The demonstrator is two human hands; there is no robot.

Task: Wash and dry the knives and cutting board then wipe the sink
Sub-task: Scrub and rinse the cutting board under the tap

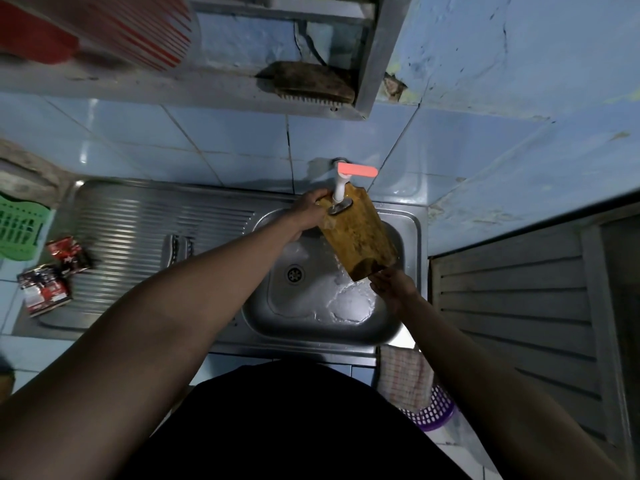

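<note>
A: Where is the cutting board [356, 233] now?

B: It is up over the sink [410, 237], tilted, right under the tap [341, 183]. Water runs down it and makes a puddle in the bowl of the sink near the drain [295, 274].

A: Who holds it?

B: The left hand [310, 216] grips the top end of the board, fingers curled round the edge. The right hand [393, 285] is at the bottom end. It touches the low corner, but I cannot tell if it grips it or only props it up.

A: What could go wrong?

B: The wood is wet, so I think it may be slippery. If the left hand lets go a bit, the board could slide and bang into the sink. The top of the board is also very close to the tap, so a lift could knock it.

A: Anything else?

B: Water could splash off the tilted board onto the wall tiles [207, 140] or over the sink rim. I can't see any knives for sure, so I think they may need washing later. A checked cloth [403, 375] hangs near the front of the sink for drying.
</note>
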